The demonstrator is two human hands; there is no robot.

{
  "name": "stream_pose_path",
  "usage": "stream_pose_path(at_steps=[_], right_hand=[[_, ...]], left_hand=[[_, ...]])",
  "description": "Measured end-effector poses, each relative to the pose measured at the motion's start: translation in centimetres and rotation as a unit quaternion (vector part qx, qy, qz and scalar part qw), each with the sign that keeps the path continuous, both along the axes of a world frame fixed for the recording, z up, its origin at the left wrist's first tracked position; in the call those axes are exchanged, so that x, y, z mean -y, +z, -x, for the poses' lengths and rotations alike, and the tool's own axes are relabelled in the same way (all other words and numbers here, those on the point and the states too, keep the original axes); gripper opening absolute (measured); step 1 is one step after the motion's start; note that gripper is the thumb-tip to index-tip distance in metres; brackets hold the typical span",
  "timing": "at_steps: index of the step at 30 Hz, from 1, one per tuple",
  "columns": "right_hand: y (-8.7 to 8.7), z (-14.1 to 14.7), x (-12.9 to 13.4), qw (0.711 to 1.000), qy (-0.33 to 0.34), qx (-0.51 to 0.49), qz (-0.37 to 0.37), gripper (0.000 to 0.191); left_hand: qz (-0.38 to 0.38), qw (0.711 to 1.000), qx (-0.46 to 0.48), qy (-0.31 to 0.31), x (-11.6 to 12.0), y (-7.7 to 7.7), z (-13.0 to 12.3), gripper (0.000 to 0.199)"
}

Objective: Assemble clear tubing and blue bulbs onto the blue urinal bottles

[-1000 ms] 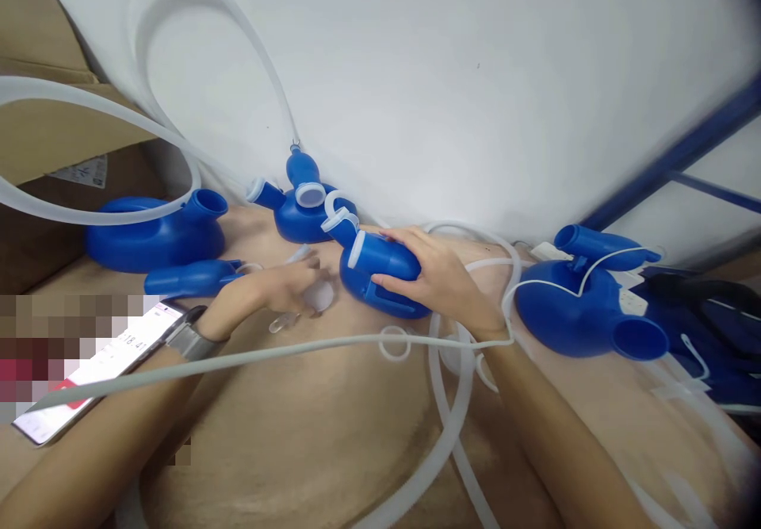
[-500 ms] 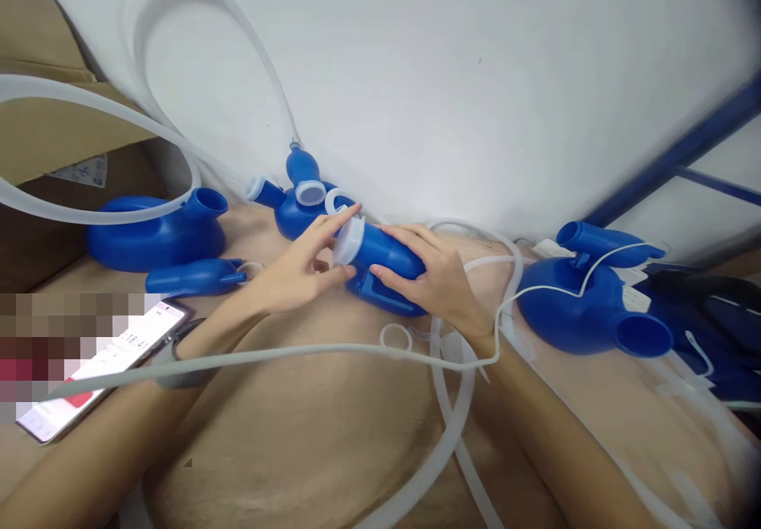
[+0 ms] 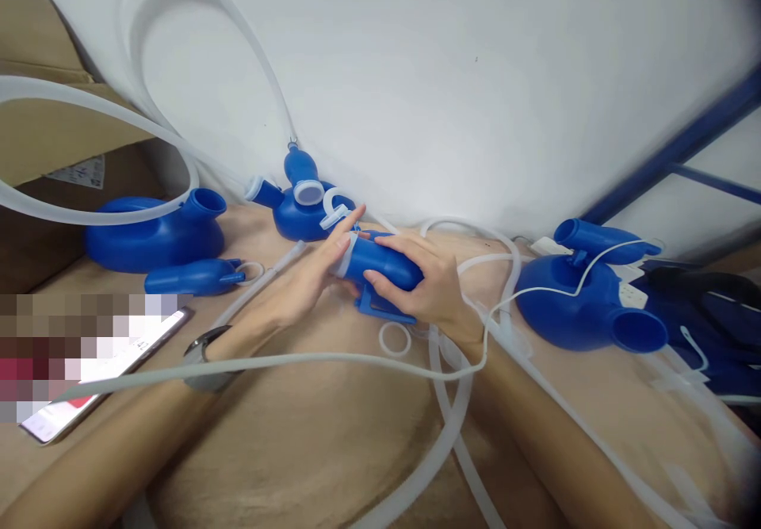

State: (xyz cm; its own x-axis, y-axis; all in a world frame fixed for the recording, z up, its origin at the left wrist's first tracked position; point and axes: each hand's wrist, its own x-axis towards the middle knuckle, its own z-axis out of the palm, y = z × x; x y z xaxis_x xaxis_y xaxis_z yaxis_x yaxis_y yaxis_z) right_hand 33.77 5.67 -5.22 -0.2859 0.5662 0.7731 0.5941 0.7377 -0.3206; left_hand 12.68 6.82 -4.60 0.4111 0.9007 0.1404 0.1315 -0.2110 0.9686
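My right hand (image 3: 425, 279) is closed around a blue plastic urinal funnel (image 3: 384, 266), its thumb along the near side. A blue handle-like clip (image 3: 386, 311) sticks out below the funnel. The funnel's mouth points left and carries a translucent white cap (image 3: 343, 259). My left hand (image 3: 312, 275) grips this cap, palm against it and thumb on top, with the index finger stretched upward. Its other fingers are partly hidden behind the funnel. Just below my hands lies a white ring (image 3: 395, 339) on the brown table (image 3: 285, 442).
Blue urinal bottles stand at left (image 3: 154, 235), back (image 3: 297, 216) and right (image 3: 567, 303). Another blue funnel (image 3: 190, 277) and a phone (image 3: 107, 378) lie at left. Pale hoses (image 3: 452, 434) loop across the table. A thin white cable (image 3: 333, 358) crosses over my forearms. A cardboard box (image 3: 47, 140) stands back left.
My left hand has moved up against the cap, its thumb now on top and the fingers closed around it. The funnel has turned slightly, and its clip hangs lower.
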Motion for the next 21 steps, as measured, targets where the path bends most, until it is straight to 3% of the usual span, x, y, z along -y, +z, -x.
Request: stream_pose_path(at_steps=[4, 9, 13, 18, 21], right_hand=[[-0.2, 0.4, 0.2, 0.999, -0.024, -0.025, -0.015, 0.024], [0.0, 0.7, 0.7, 0.999, -0.035, -0.027, -0.007, 0.023], [0.2, 0.5, 0.8, 0.999, -0.033, -0.025, -0.005, 0.024], [0.9, 0.4, 1.4, 0.999, -0.027, -0.025, -0.012, 0.022], [1.7, 0.5, 2.0, 0.999, -0.038, -0.030, 0.007, 0.023]], left_hand=[[0.082, 0.994, 0.066, -0.018, 0.7, 0.2, -0.9, 0.070], [0.057, 0.998, -0.012, 0.014, 1.4, 1.1, -1.2, 0.073], [0.060, 0.998, -0.006, -0.012, 1.6, 0.9, -0.9, 0.071], [-0.037, 0.999, -0.032, 0.012, 2.1, -0.1, -0.8, 0.068], [-0.076, 0.993, -0.069, 0.051, 2.2, -0.5, -1.2, 0.086]])
